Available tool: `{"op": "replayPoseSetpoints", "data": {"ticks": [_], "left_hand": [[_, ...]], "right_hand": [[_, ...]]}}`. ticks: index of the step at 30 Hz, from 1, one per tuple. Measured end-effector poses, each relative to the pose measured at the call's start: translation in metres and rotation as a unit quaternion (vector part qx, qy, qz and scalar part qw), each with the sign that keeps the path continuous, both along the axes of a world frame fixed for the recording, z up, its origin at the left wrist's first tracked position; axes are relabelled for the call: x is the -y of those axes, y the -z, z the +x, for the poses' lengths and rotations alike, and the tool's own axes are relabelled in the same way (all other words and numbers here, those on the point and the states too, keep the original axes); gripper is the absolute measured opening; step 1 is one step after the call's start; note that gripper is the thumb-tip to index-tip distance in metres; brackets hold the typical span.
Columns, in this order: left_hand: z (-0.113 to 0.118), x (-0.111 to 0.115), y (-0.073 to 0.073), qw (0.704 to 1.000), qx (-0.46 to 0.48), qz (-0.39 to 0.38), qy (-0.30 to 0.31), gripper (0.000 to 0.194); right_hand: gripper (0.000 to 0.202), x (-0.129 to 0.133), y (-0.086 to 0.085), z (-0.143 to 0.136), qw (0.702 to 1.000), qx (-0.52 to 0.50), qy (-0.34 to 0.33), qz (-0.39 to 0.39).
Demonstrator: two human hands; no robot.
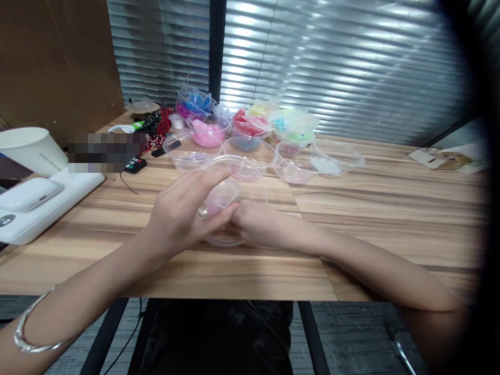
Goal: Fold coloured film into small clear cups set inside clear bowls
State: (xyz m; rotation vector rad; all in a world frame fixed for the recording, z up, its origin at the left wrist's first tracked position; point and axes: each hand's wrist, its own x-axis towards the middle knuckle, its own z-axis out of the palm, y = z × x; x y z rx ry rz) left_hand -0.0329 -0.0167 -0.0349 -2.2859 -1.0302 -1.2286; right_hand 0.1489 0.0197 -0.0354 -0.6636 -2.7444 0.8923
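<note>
Both hands meet over a clear round plastic tub (225,242) near the front of the table. My left hand (177,208) curves around it, with the fingers along its far side and the thumb bent toward my right hand. Between the thumb and fingers shows a clear plastic piece (222,197) with a pale pink tint; its exact kind is unclear. My right hand (253,221) is closed at the tub's right side, touching the left thumb. Its fingertips are hidden, and what they hold cannot be made out.
Clear tubs (250,156) stand behind my hands, some holding pink (209,133), red (250,124) and blue (197,101) material. A black remote (135,165), a paper cup (33,148) and a white power bank (58,208) are on the left. Flat packets (445,159) lie far right.
</note>
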Motion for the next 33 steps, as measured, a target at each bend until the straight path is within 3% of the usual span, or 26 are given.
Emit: {"op": "replayPoseSetpoints", "data": {"ticks": [5,12,22,33], "left_hand": [[0.000,0.000,0.000,1.000,0.009,0.003,-0.001,0.043],[0.001,-0.001,-0.002,1.000,0.019,0.019,0.011,0.044],[0.001,-0.001,-0.002,1.000,0.021,0.018,0.010,0.039],[0.000,-0.002,-0.002,1.000,0.015,0.022,-0.005,0.036]], "right_hand": [[0.018,-0.001,0.006,0.003,0.998,-0.022,-0.014,0.051],[0.020,-0.003,0.000,0.002,0.987,0.016,0.040,0.154],[0.022,-0.007,0.008,-0.008,0.995,-0.023,0.024,0.093],[0.021,-0.007,0.005,-0.005,0.998,-0.050,-0.005,0.045]]}}
